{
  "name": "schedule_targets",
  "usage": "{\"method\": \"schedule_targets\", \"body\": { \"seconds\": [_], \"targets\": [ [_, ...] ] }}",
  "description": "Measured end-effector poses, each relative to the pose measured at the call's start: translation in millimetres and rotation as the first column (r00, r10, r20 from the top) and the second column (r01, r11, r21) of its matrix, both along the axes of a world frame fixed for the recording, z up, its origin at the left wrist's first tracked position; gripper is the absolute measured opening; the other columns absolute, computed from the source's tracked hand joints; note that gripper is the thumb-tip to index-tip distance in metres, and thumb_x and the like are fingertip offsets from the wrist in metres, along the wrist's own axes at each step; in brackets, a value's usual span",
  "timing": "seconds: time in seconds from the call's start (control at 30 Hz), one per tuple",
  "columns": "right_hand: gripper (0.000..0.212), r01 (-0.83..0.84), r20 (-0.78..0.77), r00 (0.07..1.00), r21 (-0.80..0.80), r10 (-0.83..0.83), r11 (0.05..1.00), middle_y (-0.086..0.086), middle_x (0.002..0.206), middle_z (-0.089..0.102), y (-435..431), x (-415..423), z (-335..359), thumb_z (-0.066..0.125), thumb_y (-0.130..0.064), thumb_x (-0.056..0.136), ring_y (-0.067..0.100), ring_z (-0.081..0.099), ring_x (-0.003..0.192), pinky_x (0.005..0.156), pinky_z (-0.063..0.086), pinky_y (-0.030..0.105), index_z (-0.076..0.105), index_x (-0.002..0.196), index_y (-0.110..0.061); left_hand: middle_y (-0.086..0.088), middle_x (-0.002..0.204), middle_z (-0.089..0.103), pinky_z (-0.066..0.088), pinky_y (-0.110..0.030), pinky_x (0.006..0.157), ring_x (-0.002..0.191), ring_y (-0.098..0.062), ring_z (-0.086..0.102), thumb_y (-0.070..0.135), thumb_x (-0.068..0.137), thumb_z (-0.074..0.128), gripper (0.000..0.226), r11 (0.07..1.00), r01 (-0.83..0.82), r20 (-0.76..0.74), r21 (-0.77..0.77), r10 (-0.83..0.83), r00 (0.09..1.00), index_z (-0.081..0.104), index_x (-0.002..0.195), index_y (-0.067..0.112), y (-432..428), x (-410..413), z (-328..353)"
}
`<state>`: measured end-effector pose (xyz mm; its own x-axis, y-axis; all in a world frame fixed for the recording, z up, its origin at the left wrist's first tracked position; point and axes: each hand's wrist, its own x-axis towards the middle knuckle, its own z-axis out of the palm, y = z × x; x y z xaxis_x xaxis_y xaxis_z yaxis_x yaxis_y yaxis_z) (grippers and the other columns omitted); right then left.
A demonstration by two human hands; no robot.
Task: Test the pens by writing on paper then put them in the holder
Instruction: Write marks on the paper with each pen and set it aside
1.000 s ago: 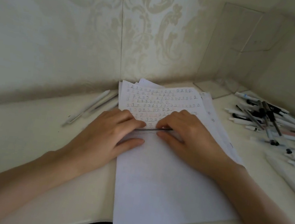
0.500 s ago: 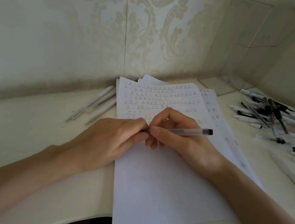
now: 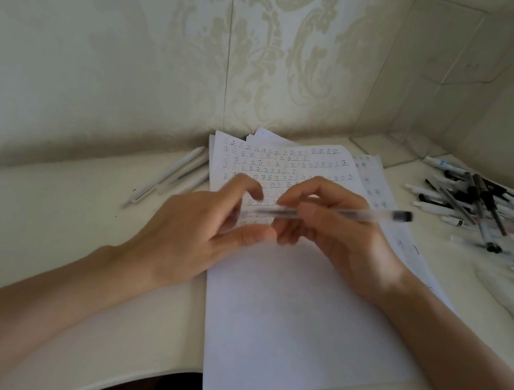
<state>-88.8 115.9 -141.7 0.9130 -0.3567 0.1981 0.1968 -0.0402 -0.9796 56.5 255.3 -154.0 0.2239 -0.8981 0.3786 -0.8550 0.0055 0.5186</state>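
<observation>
Loosened since a moment ago, the left hand (image 3: 195,228) has its fingers spread beside the left end of the pen (image 3: 364,214), gripping nothing — the right hand (image 3: 337,235) curls round this clear, slender barrel over the paper (image 3: 297,310), dark cap pointing right. That white stack, small marks filling its top rows, lies on the smooth pale worktop (image 3: 36,243). Beyond, white pens (image 3: 170,177) lie left, a loose heap of pens (image 3: 484,212) right; a clear flat-walled holder (image 3: 430,87) stands in the corner, contents unclear.
</observation>
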Motion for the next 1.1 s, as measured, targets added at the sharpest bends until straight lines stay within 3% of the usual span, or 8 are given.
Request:
{"method": "schedule_targets", "body": {
  "seconds": [0.1,0.2,0.3,0.4,0.63,0.8,1.1],
  "targets": [
    [0.009,0.177,-0.034,0.983,-0.028,-0.178,0.984,0.012,0.074,0.070,-9,-3,7,0.058,-0.013,0.083,0.019,0.061,0.066,0.061,0.045,0.026,0.062,0.082,-0.005,0.022,0.078,0.041,0.029,-0.014,0.062,0.075,-0.001,0.043,0.090,0.058,0.030,0.077,0.986,-0.111,0.100,0.121,0.099,0.990,0.037,0.117,0.041,-1,7,-3],
    [0.026,0.364,-0.128,0.905,-0.258,-0.405,0.895,0.004,0.059,0.063,-8,-2,6,0.071,-0.023,0.081,0.009,0.051,0.052,0.053,0.038,0.021,0.052,0.070,-0.009,0.024,0.087,0.029,0.026,-0.021,0.077,0.085,-0.004,0.034,0.090,0.058,0.026,0.083,0.972,-0.121,0.269,0.200,0.064,0.961,0.047,0.121,0.039,-4,9,-7],
    [0.026,0.397,-0.190,0.853,-0.371,-0.487,0.840,0.000,0.051,0.049,3,10,5,0.066,-0.009,0.078,0.003,0.038,0.042,0.042,0.029,0.016,0.045,0.064,-0.013,0.023,0.088,0.028,0.024,-0.023,0.080,0.088,-0.005,0.032,0.091,0.056,0.023,0.086,0.966,-0.132,0.269,0.222,0.070,0.961,0.048,0.121,0.040,-5,9,-8],
    [0.031,0.404,-0.189,0.840,-0.407,-0.509,0.819,0.001,0.049,0.037,13,21,0,0.062,-0.006,0.075,0.007,0.032,0.042,0.040,0.027,0.019,0.038,0.057,-0.015,0.016,0.094,0.032,0.021,-0.021,0.078,0.089,-0.002,0.029,0.089,0.055,0.025,0.086,0.965,-0.138,0.267,0.224,0.076,0.961,0.048,0.122,0.039,-5,7,-7],
    [0.028,0.313,-0.189,0.881,-0.453,-0.434,0.835,0.005,0.049,0.052,18,25,-8,0.060,-0.010,0.084,0.002,0.045,0.040,0.046,0.037,0.020,0.043,0.062,-0.007,0.012,0.094,0.035,0.021,-0.022,0.075,0.087,-0.002,0.028,0.086,0.055,0.028,0.084,0.970,-0.129,0.243,0.206,0.077,0.967,0.050,0.121,0.039,-6,9,-10],
    [0.030,0.332,-0.167,0.871,-0.494,-0.462,0.804,0.002,0.051,0.039,18,27,-10,0.059,-0.006,0.081,0.005,0.033,0.044,0.042,0.027,0.016,0.039,0.060,-0.011,0.013,0.094,0.033,0.020,-0.021,0.074,0.085,0.000,0.025,0.087,0.055,0.027,0.084,0.970,-0.129,0.242,0.204,0.078,0.967,0.049,0.120,0.039,-6,9,-11],
    [0.025,0.331,-0.187,0.873,-0.454,-0.451,0.827,0.002,0.047,0.042,18,26,-9,0.059,-0.003,0.078,0.003,0.037,0.038,0.040,0.029,0.014,0.041,0.060,-0.009,0.013,0.093,0.034,0.020,-0.023,0.073,0.084,-0.002,0.026,0.087,0.056,0.028,0.082,0.973,-0.127,0.244,0.192,0.078,0.967,0.050,0.119,0.038,-6,9,-11]
  ]
}}
